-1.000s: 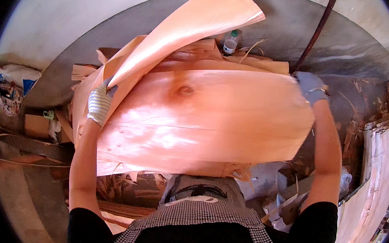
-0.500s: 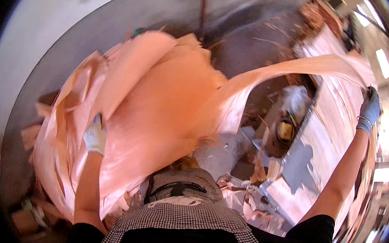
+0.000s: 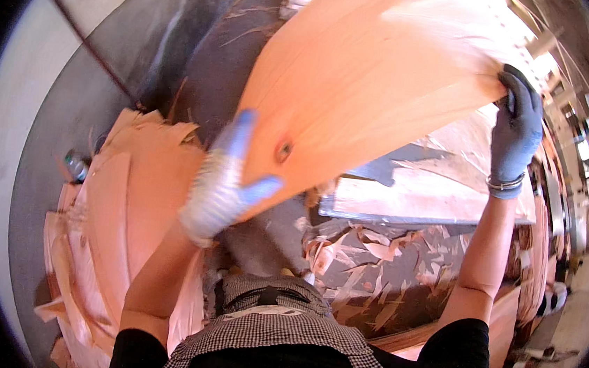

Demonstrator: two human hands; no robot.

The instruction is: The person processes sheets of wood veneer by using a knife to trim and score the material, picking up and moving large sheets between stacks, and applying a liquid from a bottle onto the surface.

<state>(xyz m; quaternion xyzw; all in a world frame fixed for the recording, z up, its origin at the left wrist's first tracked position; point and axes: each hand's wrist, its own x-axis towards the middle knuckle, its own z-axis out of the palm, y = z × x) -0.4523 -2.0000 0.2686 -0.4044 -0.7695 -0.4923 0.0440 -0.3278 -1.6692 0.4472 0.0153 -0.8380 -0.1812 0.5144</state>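
A large orange-pink wood veneer sheet [image 3: 359,84] with a dark knot is raised across the middle and upper right. My right hand [image 3: 516,130], in a blue-grey glove, pinches its right corner. At the sheet's lower left end is my left hand [image 3: 217,188], in a white and blue glove and blurred by motion. Its thumb lies on the sheet's face and a finger stretches along the edge; the other fingers are hidden. Loose veneer sheets [image 3: 114,203] lie in a rumpled pile to the left. Under the raised sheet, a flat stack of pale veneer [image 3: 412,198] shows partly.
Torn veneer scraps [image 3: 372,254] litter the floor in front of the stack. A bottle-like object [image 3: 75,165] stands by the pile's far left side. A grey and white wall [image 3: 102,62] with a dark pipe [image 3: 93,47] rises at the left. More veneer [image 3: 537,254] is stacked at far right.
My view has turned right, so the pile now sits farther left. The veneer sheet has come off the pile toward the right. My left hand has moved from the pile to the sheet's near end.
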